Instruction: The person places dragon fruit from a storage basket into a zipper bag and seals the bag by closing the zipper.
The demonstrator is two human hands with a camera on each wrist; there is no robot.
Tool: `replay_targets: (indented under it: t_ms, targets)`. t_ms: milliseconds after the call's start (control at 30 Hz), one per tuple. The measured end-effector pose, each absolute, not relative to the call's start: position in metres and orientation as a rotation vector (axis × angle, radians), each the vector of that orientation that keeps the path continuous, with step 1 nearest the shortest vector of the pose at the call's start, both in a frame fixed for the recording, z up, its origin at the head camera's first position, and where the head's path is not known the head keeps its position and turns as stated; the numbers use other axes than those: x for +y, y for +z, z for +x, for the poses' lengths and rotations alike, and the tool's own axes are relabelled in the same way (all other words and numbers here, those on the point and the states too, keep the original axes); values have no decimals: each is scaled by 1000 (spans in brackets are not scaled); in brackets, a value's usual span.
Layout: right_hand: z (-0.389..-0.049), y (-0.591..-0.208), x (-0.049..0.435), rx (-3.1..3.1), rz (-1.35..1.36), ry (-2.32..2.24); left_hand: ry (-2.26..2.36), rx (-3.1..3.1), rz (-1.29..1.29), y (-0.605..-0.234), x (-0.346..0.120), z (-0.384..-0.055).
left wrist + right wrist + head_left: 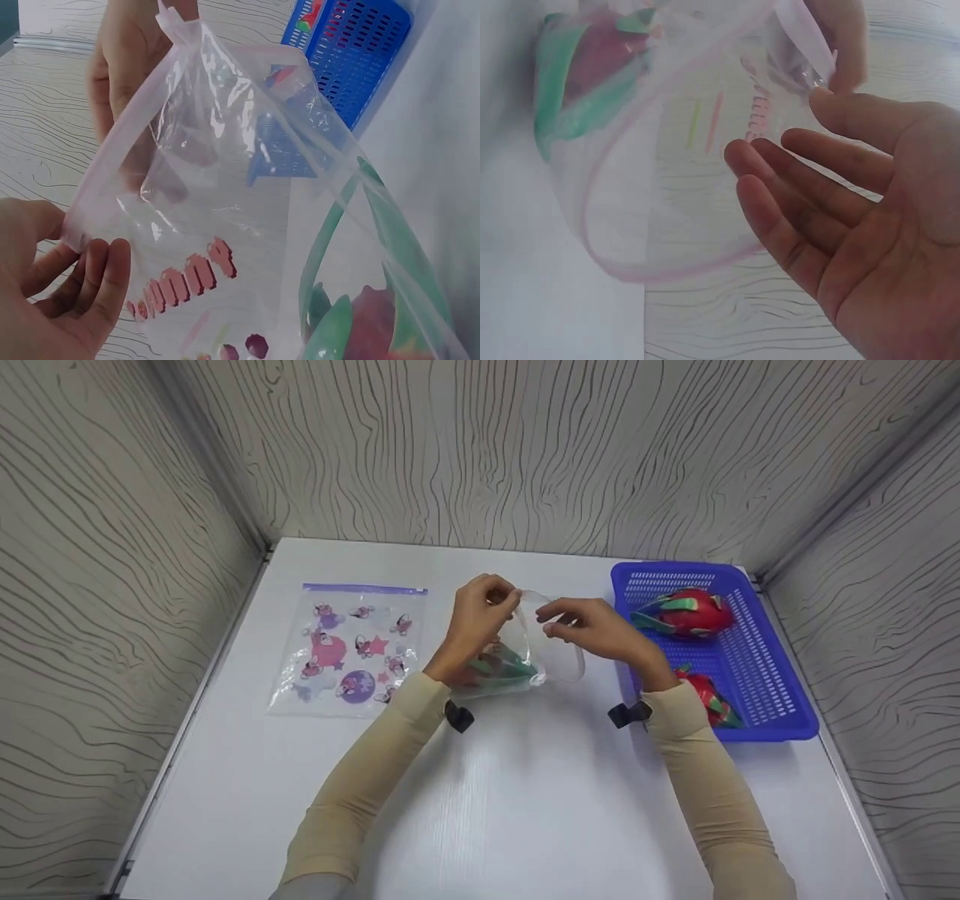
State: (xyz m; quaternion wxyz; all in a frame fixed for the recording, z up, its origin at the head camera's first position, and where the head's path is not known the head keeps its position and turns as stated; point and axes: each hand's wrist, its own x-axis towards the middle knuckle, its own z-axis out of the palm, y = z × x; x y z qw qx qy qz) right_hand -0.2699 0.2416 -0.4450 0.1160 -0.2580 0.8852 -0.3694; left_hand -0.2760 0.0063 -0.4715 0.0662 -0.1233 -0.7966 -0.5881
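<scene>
Two hands work over one white table [487, 810]: the left hand [480, 611] pinches the rim of one clear zip bag [225, 157] between thumb and fingers, while the right hand [592, 628] has its fingers parted and loosely bent, gripping nothing, right by the bag's mouth; whether they touch the film I cannot tell. The bag gapes between the two sets of fingers, with pink lettering on its side and one bagged dragon fruit [499, 667], red with green scales, below the left fingertips. Left of the left fingers, well apart, one printed slider bag [349, 652] lies flat, its purple strip along the far edge. Right of the right fingers stands one blue basket [757, 675] with two dragon fruits in it, the farther one [694, 613] whole in view, the nearer one [709, 697] partly behind the right sleeve
</scene>
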Motion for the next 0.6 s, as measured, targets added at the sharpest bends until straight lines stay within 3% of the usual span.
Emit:
replay_targets:
  t_ms: [600]
  targets:
    - [-273, -427, 293, 2788, -556, -1198, -1844, -2410, -350, -468, 6, -272]
